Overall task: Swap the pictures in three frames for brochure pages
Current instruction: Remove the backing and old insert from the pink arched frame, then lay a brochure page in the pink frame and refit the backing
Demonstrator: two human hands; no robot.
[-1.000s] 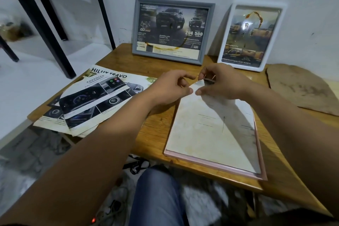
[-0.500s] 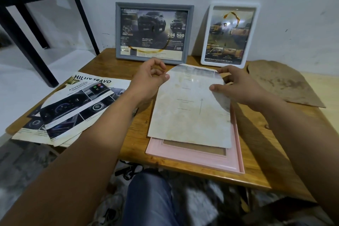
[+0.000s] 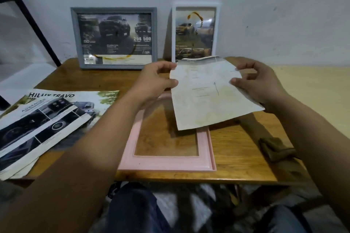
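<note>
A pale stained sheet (image 3: 206,98) is held up above the table, its blank back toward me. My left hand (image 3: 157,83) pinches its left edge and my right hand (image 3: 259,85) pinches its right edge. Below it a pink frame (image 3: 166,162) lies flat on the wooden table (image 3: 246,157), glass showing the wood through it. A grey frame (image 3: 113,38) and a white frame (image 3: 195,32) lean on the wall at the back, each with a truck brochure page inside. Loose brochure pages (image 3: 47,123) lie at the left.
A brown backing board (image 3: 276,149) lies on the table's right side, partly under my right forearm. A black metal stand (image 3: 28,17) rises at the far left. My knees show below the table's front edge.
The sheet has been lifted off the pink frame and raised to the right, leaving the frame's glass bare. The view has shifted, and the brown board now lies near my right forearm.
</note>
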